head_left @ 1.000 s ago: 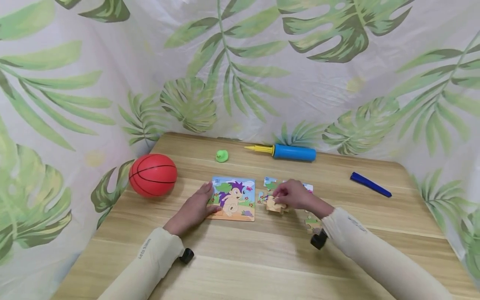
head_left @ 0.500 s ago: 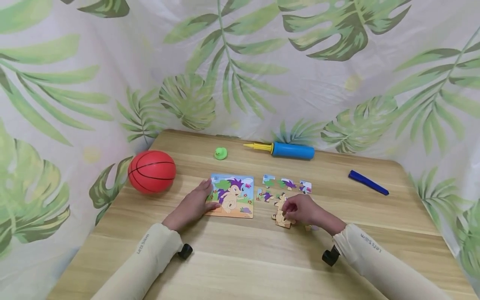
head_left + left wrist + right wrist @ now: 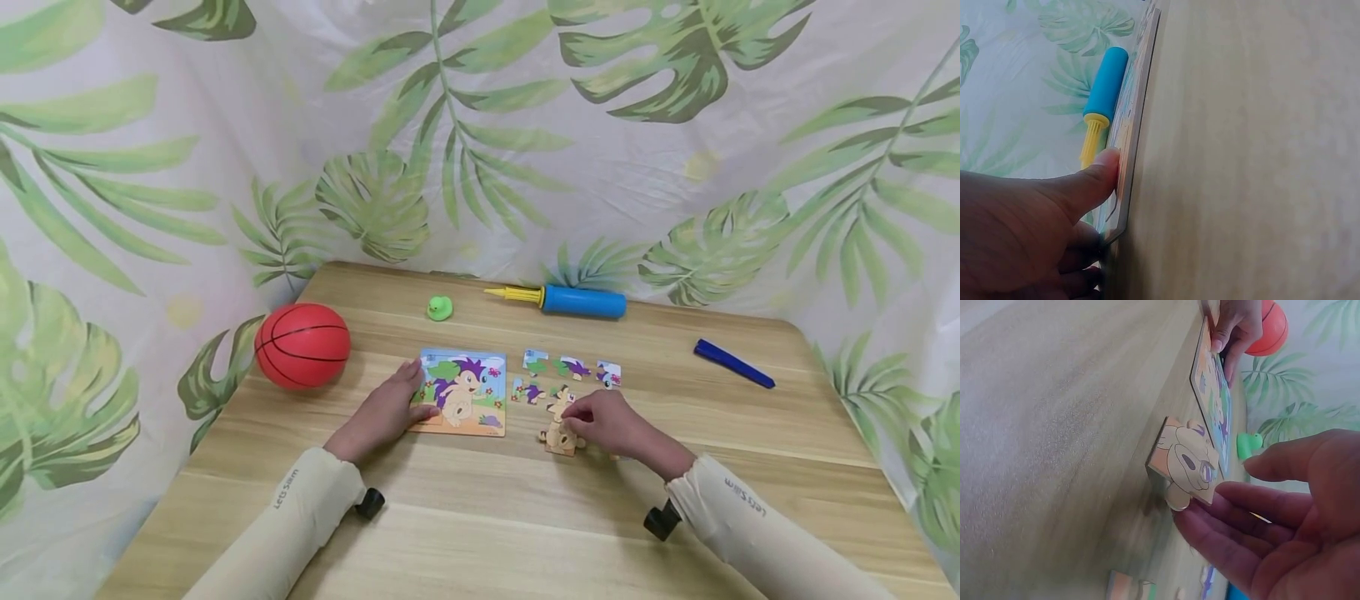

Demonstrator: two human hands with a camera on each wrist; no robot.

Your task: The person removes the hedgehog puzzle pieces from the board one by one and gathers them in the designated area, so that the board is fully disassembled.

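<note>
A hedgehog puzzle board (image 3: 472, 404) lies on the table. My left hand (image 3: 386, 412) holds its near left corner, thumb (image 3: 1100, 169) on the face and fingers along the left edge. To its right, my right hand (image 3: 603, 421) holds a beige puzzle piece (image 3: 1185, 456) showing part of the hedgehog's body. The fingertips (image 3: 1186, 519) touch its edge, while the thumb looks slightly apart in the right wrist view. The piece is tilted, with a shadow beneath. Loose puzzle pieces (image 3: 573, 367) lie beyond and left of this hand, which hides some others.
A red ball (image 3: 302, 345) with black lines stands at the table's left edge. A green toy duck (image 3: 440, 308) and a blue and yellow hand pump (image 3: 583, 301) are at the back. Toward the right lies a dark blue stick-like object (image 3: 733, 363). A leaf-patterned cloth hangs behind.
My right hand has moved right and nearer with the beige piece, then slightly left, uncovering several loose pieces beyond it. My left hand stays on the board.
</note>
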